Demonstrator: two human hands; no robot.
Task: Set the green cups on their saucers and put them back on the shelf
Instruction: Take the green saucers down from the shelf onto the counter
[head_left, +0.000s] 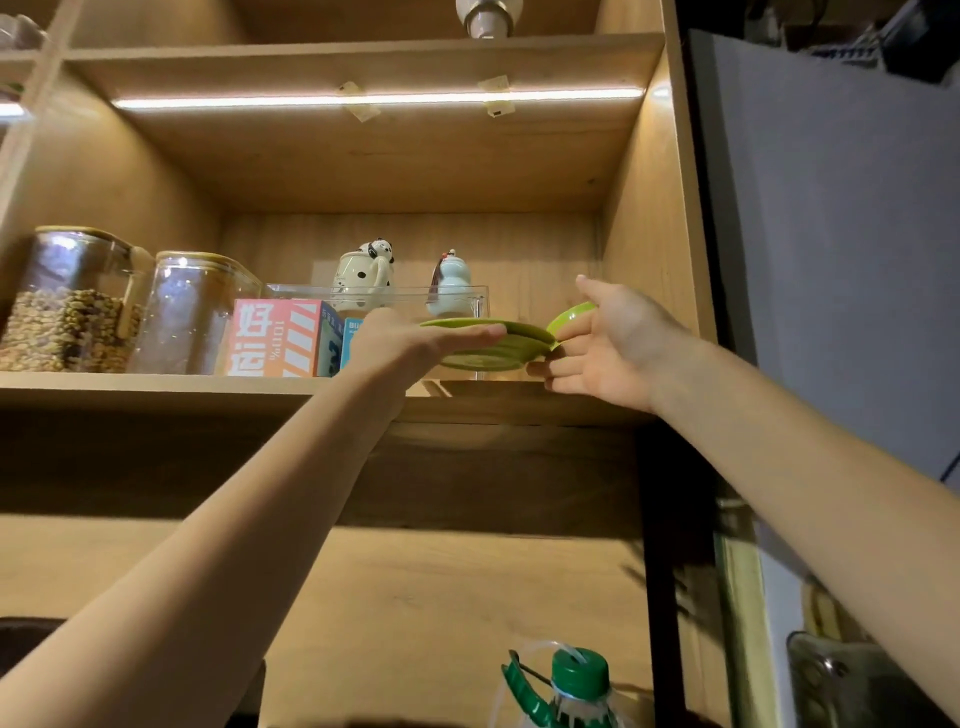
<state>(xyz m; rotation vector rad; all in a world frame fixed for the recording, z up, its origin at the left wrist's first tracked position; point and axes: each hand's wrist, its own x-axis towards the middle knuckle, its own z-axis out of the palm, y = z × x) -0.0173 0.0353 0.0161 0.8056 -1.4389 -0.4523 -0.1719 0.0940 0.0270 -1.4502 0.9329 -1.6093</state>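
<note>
Two green saucers lie stacked, the upper one (524, 330) on the lower one (498, 357), just above the front edge of the wooden shelf (156, 391). My left hand (410, 343) rests flat across the upper saucer's left rim, fingers stretched out over it. My right hand (613, 338) grips the stack's right side, fingers underneath. A third green piece (571, 314) sticks up tilted between its thumb and fingers; whether that is a cup or a saucer is unclear. No green cup shows plainly.
On the shelf stand two glass jars (67, 306) (192, 312), a pink box (275, 340), and a clear tray (467, 297) holding a panda mug (363, 275) and a gourd figurine (449, 286). The cabinet's side wall (654, 234) is close on the right. A green-capped bottle (576, 675) stands below.
</note>
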